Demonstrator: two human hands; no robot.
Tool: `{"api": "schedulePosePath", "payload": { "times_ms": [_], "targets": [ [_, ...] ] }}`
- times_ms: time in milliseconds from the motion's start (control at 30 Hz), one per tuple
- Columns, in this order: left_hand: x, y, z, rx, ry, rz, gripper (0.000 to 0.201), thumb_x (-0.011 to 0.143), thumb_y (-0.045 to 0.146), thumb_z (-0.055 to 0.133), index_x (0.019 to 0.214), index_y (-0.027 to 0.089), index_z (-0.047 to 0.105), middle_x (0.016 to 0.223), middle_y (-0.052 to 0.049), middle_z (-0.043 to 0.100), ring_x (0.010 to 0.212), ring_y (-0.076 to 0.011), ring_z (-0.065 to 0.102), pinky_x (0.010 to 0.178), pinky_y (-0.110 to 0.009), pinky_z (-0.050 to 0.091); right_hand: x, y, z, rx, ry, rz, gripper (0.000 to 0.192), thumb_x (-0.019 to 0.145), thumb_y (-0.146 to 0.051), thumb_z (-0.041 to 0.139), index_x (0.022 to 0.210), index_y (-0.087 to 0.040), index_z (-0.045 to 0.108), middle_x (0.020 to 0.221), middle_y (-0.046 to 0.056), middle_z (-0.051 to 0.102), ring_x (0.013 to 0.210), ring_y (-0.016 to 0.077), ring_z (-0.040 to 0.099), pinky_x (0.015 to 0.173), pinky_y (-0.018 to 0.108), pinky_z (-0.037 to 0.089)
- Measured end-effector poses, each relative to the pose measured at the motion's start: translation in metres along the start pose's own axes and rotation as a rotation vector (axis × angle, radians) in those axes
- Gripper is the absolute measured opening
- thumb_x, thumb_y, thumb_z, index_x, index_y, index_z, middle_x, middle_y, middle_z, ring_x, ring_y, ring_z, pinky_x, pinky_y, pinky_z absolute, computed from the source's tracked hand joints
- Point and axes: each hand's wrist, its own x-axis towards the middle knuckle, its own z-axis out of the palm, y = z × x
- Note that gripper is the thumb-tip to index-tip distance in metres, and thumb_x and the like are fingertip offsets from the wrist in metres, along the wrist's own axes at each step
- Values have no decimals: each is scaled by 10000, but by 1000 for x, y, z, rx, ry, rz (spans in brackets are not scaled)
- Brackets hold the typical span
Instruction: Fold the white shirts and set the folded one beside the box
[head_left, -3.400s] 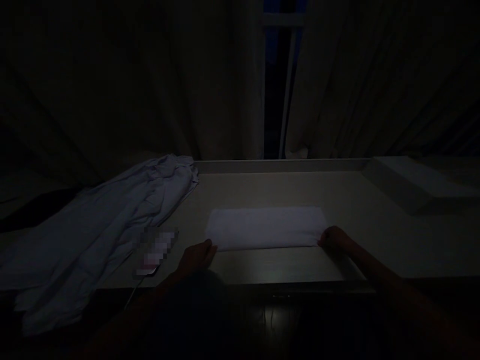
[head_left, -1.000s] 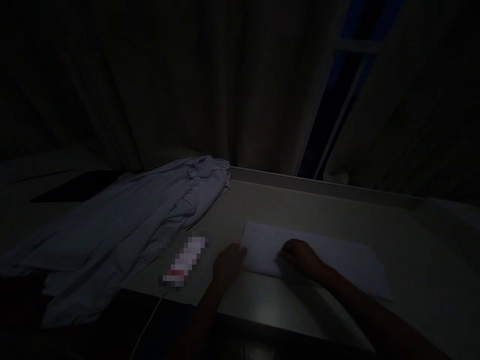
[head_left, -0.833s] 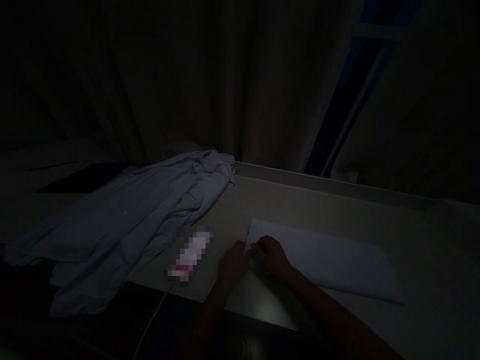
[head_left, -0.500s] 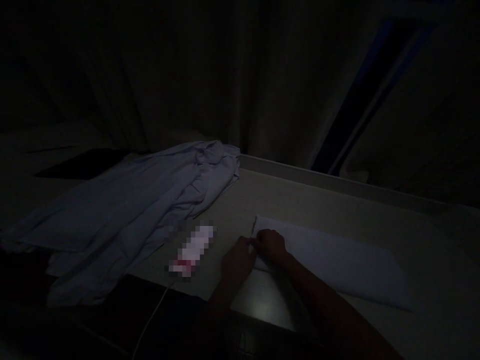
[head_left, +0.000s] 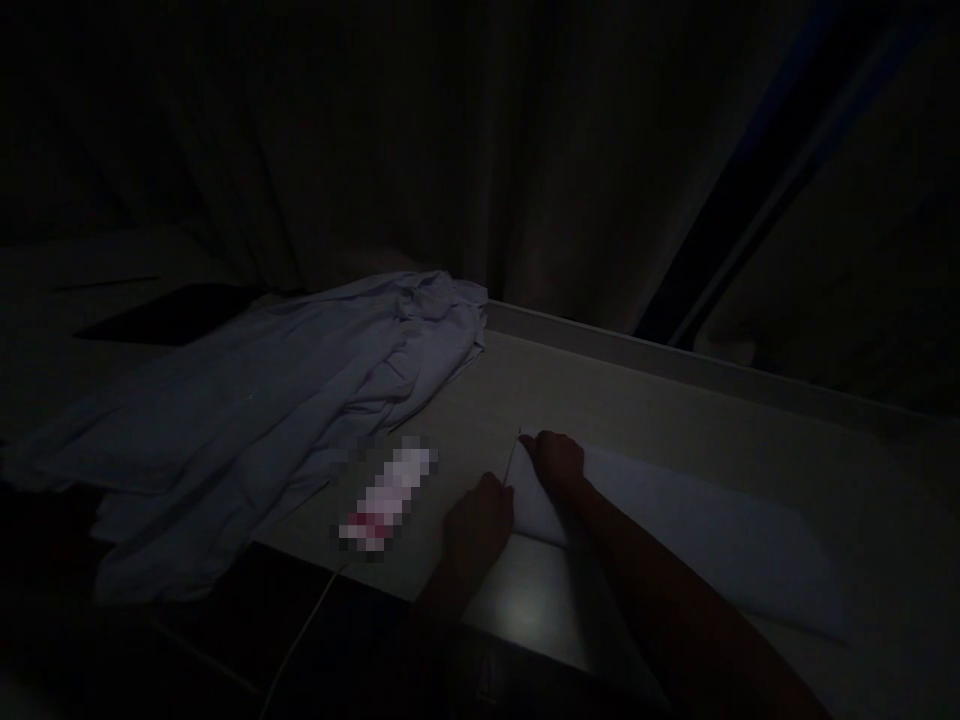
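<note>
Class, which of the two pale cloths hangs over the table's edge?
The rumpled cloth on the left; the folded cloth, under the right hand, lies wholly on the table.

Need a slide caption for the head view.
Dim light: left hand and right hand at one end of a flat white cloth on a table, rumpled pale fabric to the left.

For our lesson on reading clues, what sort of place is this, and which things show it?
Probably a dim room in a home, though I cannot be sure: curtains hang beyond a pale tabletop, which bears a crumpled pale cloth and a flat white cloth.
</note>
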Motion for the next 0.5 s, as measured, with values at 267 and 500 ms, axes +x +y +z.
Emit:
{"api": "schedulePosePath", "payload": {
  "times_ms": [267, 500],
  "targets": [
    [8, -6, 3, 21, -34, 8, 331, 918, 437, 376, 961, 201, 605, 917, -107, 701, 832, -246, 658, 674, -326, 419, 6, 0, 4, -13, 33, 15, 682, 955, -643, 209, 994, -170, 697, 1014, 163, 704, 956, 256, 650, 788, 340, 428],
    [9, -7, 7, 32, -4, 23, 290, 886, 410, 425, 949, 193, 607, 930, -116, 703, 847, -242, 657, 692, -331, 430, 0, -4, 3, 7, 19, 25, 644, 965, -617, 231, 1008, -168, 690, 1045, 169, 699, 993, 256, 644, 823, 347, 424]
  ]
}}
